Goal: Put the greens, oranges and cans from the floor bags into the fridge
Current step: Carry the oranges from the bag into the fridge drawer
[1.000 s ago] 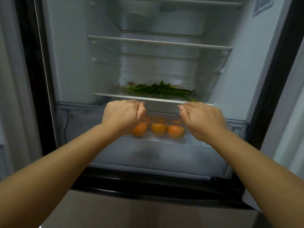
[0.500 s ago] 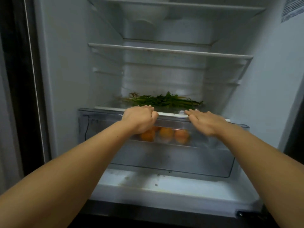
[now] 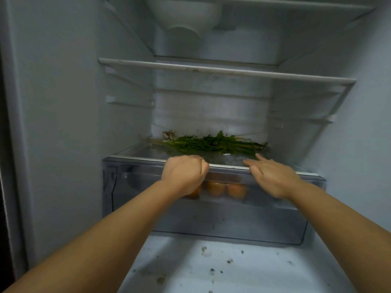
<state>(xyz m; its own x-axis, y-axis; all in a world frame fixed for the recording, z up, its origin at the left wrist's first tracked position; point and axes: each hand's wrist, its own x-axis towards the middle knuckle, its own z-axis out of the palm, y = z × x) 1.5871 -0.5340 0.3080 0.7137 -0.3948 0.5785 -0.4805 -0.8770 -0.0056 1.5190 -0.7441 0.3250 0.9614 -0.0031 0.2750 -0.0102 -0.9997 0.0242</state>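
Fridge (image 3: 63, 102) interior fills the view, its door open, with two bare glass shelves (image 3: 226, 70) in the upper part. Below them a clear crisper drawer (image 3: 211, 220) sits pushed in under the lowest shelf. A bunch of greens (image 3: 213, 143) lies flat on that lowest shelf, toward the back. Three oranges (image 3: 225, 189) show through the drawer's front, side by side. The left hand (image 3: 183, 173) rests on the drawer's top front edge with its fingers curled into a fist; whether they grip the rim is unclear. The right hand (image 3: 273, 176) lies on the same edge, its fingers straight and spread toward the greens. Dark specks dot the fridge floor (image 3: 232, 267).
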